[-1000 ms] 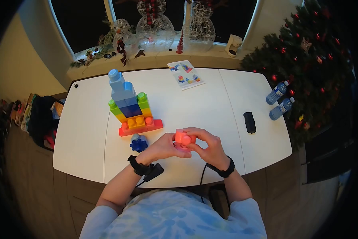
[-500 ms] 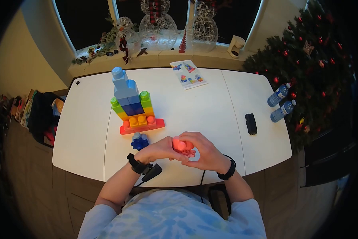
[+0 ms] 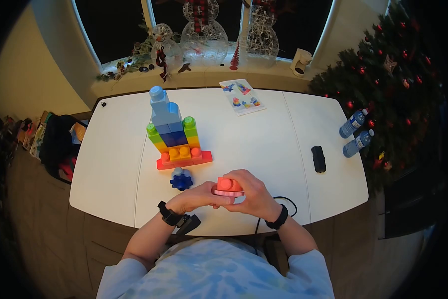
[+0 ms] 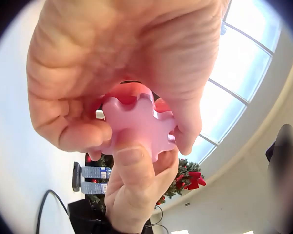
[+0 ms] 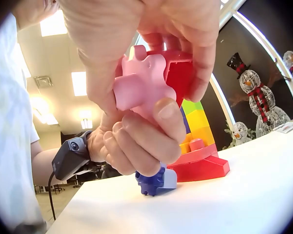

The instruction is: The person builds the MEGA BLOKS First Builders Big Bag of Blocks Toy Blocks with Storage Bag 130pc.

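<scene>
Over the table's near side, my left hand (image 3: 196, 197) and right hand (image 3: 256, 196) both grip a red toy block (image 3: 227, 184) joined to a pink toy gear (image 4: 139, 117). The block sits above the gear in the head view. In the left wrist view, my left fingers and thumb curl round the gear's toothed edge, while the right thumb presses its face. A round pink stub (image 5: 129, 91) sticks out of the gear in the right wrist view. Left of my hands lies a dark blue gear (image 3: 181, 182) with a pale block behind it.
A block tower (image 3: 173, 138) with a red base and light blue top stands at the left. A picture sheet (image 3: 243, 97) lies toward the back of the white table (image 3: 104, 164). At the right are a black case (image 3: 318, 159) and two water bottles (image 3: 358, 143).
The red block and pink gear have been turned in my hands, with the gear's rim now below the block. My right fingers have closed in over the block's top and right side.
</scene>
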Motion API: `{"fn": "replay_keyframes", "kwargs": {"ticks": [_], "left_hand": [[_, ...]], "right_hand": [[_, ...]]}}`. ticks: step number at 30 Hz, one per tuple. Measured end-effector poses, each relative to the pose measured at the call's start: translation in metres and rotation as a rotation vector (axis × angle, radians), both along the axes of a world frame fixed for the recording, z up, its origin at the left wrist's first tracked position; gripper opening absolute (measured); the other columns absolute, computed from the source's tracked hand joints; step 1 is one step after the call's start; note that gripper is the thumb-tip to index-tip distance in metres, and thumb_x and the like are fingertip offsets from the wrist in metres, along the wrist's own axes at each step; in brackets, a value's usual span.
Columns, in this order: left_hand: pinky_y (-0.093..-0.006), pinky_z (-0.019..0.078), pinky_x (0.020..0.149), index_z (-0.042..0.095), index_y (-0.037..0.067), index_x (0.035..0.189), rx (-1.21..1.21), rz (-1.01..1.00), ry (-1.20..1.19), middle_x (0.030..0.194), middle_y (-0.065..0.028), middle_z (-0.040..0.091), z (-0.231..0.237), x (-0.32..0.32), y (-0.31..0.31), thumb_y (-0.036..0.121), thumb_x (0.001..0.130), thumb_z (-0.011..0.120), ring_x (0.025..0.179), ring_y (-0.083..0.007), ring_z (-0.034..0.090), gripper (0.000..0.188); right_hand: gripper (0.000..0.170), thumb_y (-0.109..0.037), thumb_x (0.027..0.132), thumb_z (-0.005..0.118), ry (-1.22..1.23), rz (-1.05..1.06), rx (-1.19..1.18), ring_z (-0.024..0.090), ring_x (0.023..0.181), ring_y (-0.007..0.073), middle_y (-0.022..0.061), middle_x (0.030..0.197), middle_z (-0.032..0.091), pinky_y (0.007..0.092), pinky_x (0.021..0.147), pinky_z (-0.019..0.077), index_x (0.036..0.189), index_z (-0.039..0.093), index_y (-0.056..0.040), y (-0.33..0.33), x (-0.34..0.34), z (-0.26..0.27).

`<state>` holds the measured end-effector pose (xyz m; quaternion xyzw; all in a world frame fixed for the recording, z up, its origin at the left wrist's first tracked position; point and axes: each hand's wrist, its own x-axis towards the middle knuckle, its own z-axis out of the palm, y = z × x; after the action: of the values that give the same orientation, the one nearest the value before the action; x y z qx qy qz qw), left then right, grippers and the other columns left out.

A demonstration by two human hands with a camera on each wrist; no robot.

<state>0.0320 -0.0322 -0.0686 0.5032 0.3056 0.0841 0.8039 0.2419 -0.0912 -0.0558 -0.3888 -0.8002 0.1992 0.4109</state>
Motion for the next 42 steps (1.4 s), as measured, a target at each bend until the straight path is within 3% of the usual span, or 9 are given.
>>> {"fn": "replay_keyframes", "kwargs": {"ticks": [2,4,8,9,15,21,25,28,42], "left_hand": [[-0.0250,0.0475,0.071,0.068,0.007,0.114,0.159,-0.034,0.149,0.087,0.0021,0.062,0.013,-0.014,-0.007,0.023,0.077,0.093,0.075,-0.0074,0.055,0.047],[-0.0260,0.0466,0.068,0.068,0.006,0.109,0.936,0.418,0.437,0.076,0.0031,0.056,0.023,-0.029,-0.026,0.024,0.072,0.097,0.070,-0.0062,0.053,0.051],[-0.0337,0.0547,0.075,0.066,0.008,0.115,1.398,0.641,0.617,0.095,-0.0056,0.064,0.007,-0.072,-0.012,0.018,0.061,0.099,0.085,-0.0198,0.064,0.064],[-0.0398,0.0573,0.085,0.063,0.009,0.123,1.400,0.565,0.685,0.113,-0.0098,0.065,0.008,-0.077,-0.012,0.018,0.059,0.098,0.100,-0.0294,0.066,0.074],[-0.0439,0.0559,0.095,0.056,0.009,0.136,1.392,0.501,0.693,0.124,-0.0129,0.064,-0.027,-0.078,-0.009,0.016,0.063,0.095,0.110,-0.0355,0.065,0.083],[-0.0413,0.0583,0.094,0.054,0.005,0.138,1.074,0.527,0.599,0.136,-0.0164,0.060,-0.035,-0.085,-0.007,0.007,0.067,0.092,0.119,-0.0320,0.064,0.080],[-0.0412,0.0586,0.094,0.055,0.007,0.140,1.257,0.859,0.390,0.135,-0.0145,0.060,-0.010,-0.095,-0.008,-0.006,0.064,0.090,0.120,-0.0309,0.064,0.085],[-0.0402,0.0578,0.096,0.056,0.008,0.141,1.496,0.832,0.487,0.134,-0.0139,0.061,0.008,-0.098,0.002,-0.005,0.064,0.091,0.120,-0.0300,0.064,0.085],[-0.0404,0.0567,0.092,0.060,0.013,0.144,1.591,0.805,0.632,0.128,-0.0135,0.058,-0.002,-0.090,0.019,0.000,0.066,0.091,0.113,-0.0306,0.063,0.085]], "right_hand": [[0.060,-0.011,0.072,0.088,0.066,-0.099,-0.133,0.064,0.109,0.0334,0.0139,0.121,0.062,0.0408,0.091,0.0567,0.123,0.058,-0.0062,0.004,0.005,0.005],[0.066,-0.013,0.070,0.090,0.028,-0.248,-0.047,0.065,0.104,0.0339,0.0146,0.113,0.063,0.0416,0.088,0.0567,0.126,0.056,-0.0070,0.016,0.018,0.008],[0.067,-0.015,0.069,0.090,-0.034,-0.342,-0.121,0.065,0.100,0.0344,0.0158,0.111,0.064,0.0445,0.087,0.0557,0.124,0.053,-0.0070,0.041,0.027,-0.001],[0.067,-0.016,0.068,0.089,-0.083,-0.348,-0.200,0.065,0.100,0.0348,0.0161,0.110,0.064,0.0452,0.087,0.0553,0.123,0.052,-0.0069,0.047,0.025,-0.005],[0.060,-0.014,0.072,0.085,-0.088,-0.249,-0.430,0.065,0.103,0.0371,0.0166,0.109,0.065,0.0442,0.089,0.0542,0.120,0.050,-0.0064,0.068,0.010,-0.036],[0.069,-0.014,0.075,0.085,-0.038,-0.209,-0.497,0.064,0.112,0.0371,0.0175,0.119,0.064,0.0434,0.094,0.0542,0.134,0.050,-0.0048,0.068,0.014,-0.056],[0.078,-0.016,0.080,0.084,-0.024,-0.195,-0.441,0.062,0.118,0.0374,0.0203,0.132,0.060,0.0434,0.100,0.0533,0.147,0.045,-0.0048,0.065,0.019,-0.069],[0.080,-0.017,0.084,0.081,-0.044,-0.205,-0.388,0.059,0.125,0.0387,0.0226,0.143,0.054,0.0440,0.105,0.0516,0.153,0.041,-0.0056,0.065,0.017,-0.074],[0.080,-0.016,0.085,0.081,-0.084,-0.188,-0.239,0.059,0.125,0.0421,0.0222,0.149,0.047,0.0465,0.101,0.0544,0.150,0.037,-0.0029,0.062,0.014,-0.072]]}}
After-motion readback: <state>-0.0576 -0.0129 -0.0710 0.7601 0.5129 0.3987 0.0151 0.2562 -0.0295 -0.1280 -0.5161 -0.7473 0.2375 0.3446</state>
